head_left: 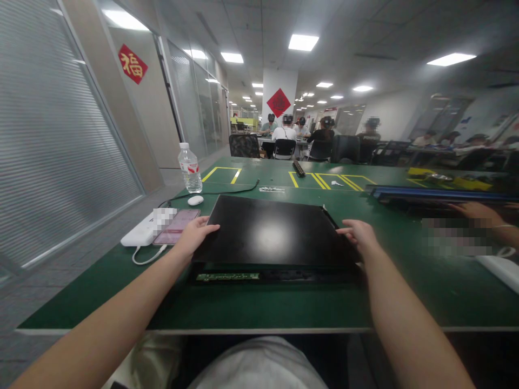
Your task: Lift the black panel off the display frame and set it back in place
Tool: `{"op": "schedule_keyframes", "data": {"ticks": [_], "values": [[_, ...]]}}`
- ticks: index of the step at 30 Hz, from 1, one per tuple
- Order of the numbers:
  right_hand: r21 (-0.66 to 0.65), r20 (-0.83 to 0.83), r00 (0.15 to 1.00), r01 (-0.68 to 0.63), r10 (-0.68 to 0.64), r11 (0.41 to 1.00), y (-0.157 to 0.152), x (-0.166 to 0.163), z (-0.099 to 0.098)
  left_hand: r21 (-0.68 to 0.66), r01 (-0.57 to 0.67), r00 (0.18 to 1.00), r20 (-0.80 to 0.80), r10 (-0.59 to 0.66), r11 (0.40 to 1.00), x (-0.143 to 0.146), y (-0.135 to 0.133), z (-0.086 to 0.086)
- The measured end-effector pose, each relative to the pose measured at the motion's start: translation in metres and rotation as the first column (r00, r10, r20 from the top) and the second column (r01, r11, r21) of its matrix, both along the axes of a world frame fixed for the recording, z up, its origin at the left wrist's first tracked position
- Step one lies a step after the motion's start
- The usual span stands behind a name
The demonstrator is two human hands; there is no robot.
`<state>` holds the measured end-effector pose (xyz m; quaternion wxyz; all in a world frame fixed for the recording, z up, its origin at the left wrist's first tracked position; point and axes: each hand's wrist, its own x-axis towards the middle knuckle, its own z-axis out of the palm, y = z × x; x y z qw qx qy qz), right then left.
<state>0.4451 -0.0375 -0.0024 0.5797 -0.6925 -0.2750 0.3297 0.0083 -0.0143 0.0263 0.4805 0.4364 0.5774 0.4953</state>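
A flat black LCD panel (267, 229) with a glossy light reflection is in front of me, tilted slightly over the table. My left hand (197, 237) grips its left edge, thumb on top. On the opposite side, my right hand (359, 237) holds the right edge with its fingertips; part of that grip is hidden. Under the near edge shows a green circuit board strip (227, 276), beside a dark frame-like strip (304, 275). What lies beneath the panel is mostly hidden.
Left of the panel are a phone (176, 227), a white power bank (140, 229) with a cable, a white earbud case (195, 200) and a water bottle (190, 168). Small tools (272, 189) lie behind it. A co-worker's hand (480, 216) is by a long blue-black part (430, 194).
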Motion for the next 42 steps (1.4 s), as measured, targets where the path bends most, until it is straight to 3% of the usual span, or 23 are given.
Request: {"op": "schedule_keyframes", "data": {"ticks": [12, 23, 28, 34, 42], "values": [[0.007, 0.014, 1.0, 0.013, -0.013, 1.0, 0.001, 0.003, -0.008, 0.027, 0.026, 0.999, -0.032, -0.025, 0.999, 0.0, 0.001, -0.001], [0.005, 0.063, 0.996, 0.07, -0.07, 0.998, -0.001, 0.004, -0.006, 0.038, 0.15, 0.981, 0.116, -0.153, 0.988, -0.001, 0.003, -0.014], [-0.03, 0.255, 0.966, 0.038, -0.029, 0.999, -0.001, 0.009, -0.013, 0.035, 0.174, 0.981, 0.081, -0.176, 0.984, 0.0, 0.002, -0.01], [-0.146, 0.539, 0.841, 0.035, 0.049, 0.989, 0.002, 0.015, -0.017, 0.036, 0.188, 0.981, 0.038, -0.189, 0.982, -0.001, 0.004, -0.012], [-0.189, 0.597, 0.798, 0.047, 0.077, 0.981, 0.001, 0.011, -0.011, 0.018, 0.271, 0.962, 0.001, -0.271, 0.962, -0.009, 0.011, -0.015]]}}
